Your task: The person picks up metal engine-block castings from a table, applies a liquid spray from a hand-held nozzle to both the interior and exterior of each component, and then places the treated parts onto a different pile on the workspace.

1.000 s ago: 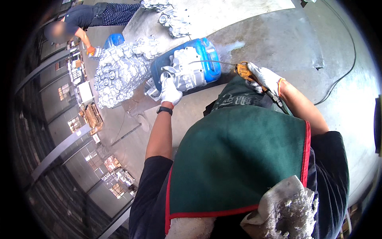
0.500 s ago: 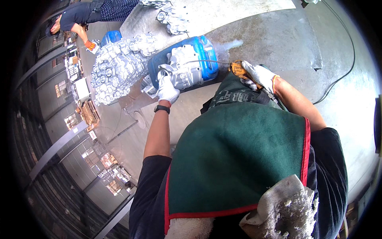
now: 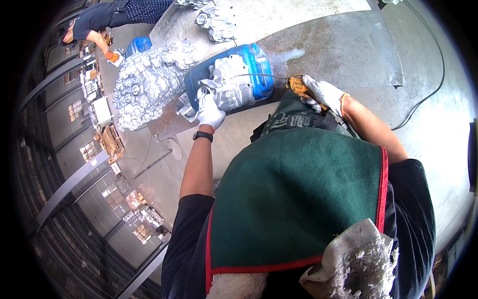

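A silver cast-metal housing [image 3: 234, 88] lies against a blue plastic barrel [image 3: 261, 74] on the table. My left hand [image 3: 210, 113], in a white glove, is closed on the ringed end of the housing. My right hand [image 3: 323, 92], also gloved, grips a yellow handheld power tool [image 3: 298, 85] beside my lap. From the tool a long thin rod [image 3: 274, 76] runs left across the barrel to the housing. Whether its tip touches the metal is too small to tell.
Silver castings [image 3: 149, 82] are piled left of the barrel, and more castings [image 3: 216, 22] lie at the far side. A metal sheet [image 3: 343, 45] covers part of the table. A dark cable [image 3: 442, 65] curves at right. Another person [image 3: 102, 20] bends over at far left.
My hands, the tool and the housing look the same. At far left the other person has shifted slightly, and something orange now shows by that person's arm.
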